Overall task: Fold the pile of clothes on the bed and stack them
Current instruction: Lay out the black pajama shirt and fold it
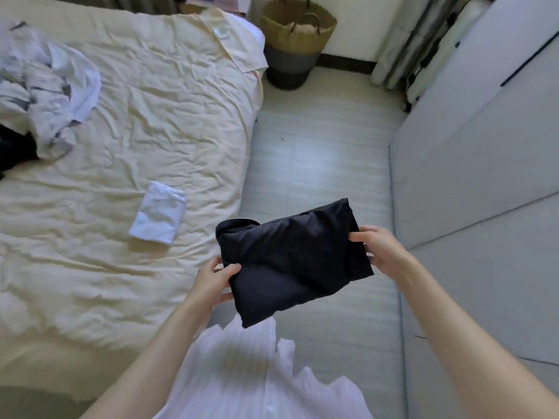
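Observation:
I hold a folded black garment (295, 260) in the air over the floor, just right of the bed's edge. My left hand (213, 281) grips its lower left corner and my right hand (379, 247) grips its right edge. On the cream bed (145, 116) lies one small folded white garment (157, 213), to the left of the black one. An unfolded pile of white and grey clothes (45, 89) sits at the bed's far left, with a dark piece (15, 152) beside it at the frame's edge.
A woven basket (298, 40) stands on the floor past the bed's far corner. White wardrobe doors (484, 161) line the right side, with a curtain (423, 49) behind. A strip of pale floor (320, 164) runs between bed and wardrobe.

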### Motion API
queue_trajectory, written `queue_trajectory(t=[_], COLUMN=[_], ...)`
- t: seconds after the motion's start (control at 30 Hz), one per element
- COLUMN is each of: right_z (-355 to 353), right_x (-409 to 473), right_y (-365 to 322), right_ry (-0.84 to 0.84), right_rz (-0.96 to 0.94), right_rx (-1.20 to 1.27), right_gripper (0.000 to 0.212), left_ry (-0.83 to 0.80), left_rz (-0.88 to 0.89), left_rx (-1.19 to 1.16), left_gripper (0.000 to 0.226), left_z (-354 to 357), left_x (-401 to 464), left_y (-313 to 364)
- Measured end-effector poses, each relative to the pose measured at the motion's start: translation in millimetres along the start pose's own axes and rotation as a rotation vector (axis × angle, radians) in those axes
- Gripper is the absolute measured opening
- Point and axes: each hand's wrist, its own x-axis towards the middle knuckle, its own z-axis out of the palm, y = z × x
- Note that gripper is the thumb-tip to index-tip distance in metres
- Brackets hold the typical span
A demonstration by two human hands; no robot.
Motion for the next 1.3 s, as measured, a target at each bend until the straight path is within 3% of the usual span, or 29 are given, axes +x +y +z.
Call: queue_trajectory(t=[0.3,0.4,0.83,1.03,1.2,1.3], right_z=[113.9,151.6,309.1,393.7,438.4,450.1], right_x=[174.5,216.7,392.6,479.4,534.2,555.7], right_y=[-162.0,-217.8,-410.9,-440.2,-399.2,-375.1], right_ry=[-0.214,-0.258,-0.449,-0.551,-0.612,-0.543], right_rz=[-0.093,-0.109,-0.273,-0.317,-0.258,-0.239], right_rx=[-0.399,-0.485,-0.805,-0.903,-1.003,-1.059], right_gripper=[0.017,0.011,0.007,0.014,0.017,0.012], left_ry=[0.210,0.277,0.549,0.738,0.826,0.854], left_rz=[-0.124,-0.145,-0.091,-0.082,-0.192,-0.258], left_rx=[-0.315,-0.409,-0.789,-0.877,-0.901,-0.799], left_gripper=[0.018,0.015,0.010,0.009,0.007,0.013], left_z=[-40.6,-48.7,-66.3,-84.7,-87.2,-85.5], left_x=[116.8,155.1,321.8,400.2,440.2,452.7], left_y=[69.3,102.2,211.8,226.0,189.2,171.1])
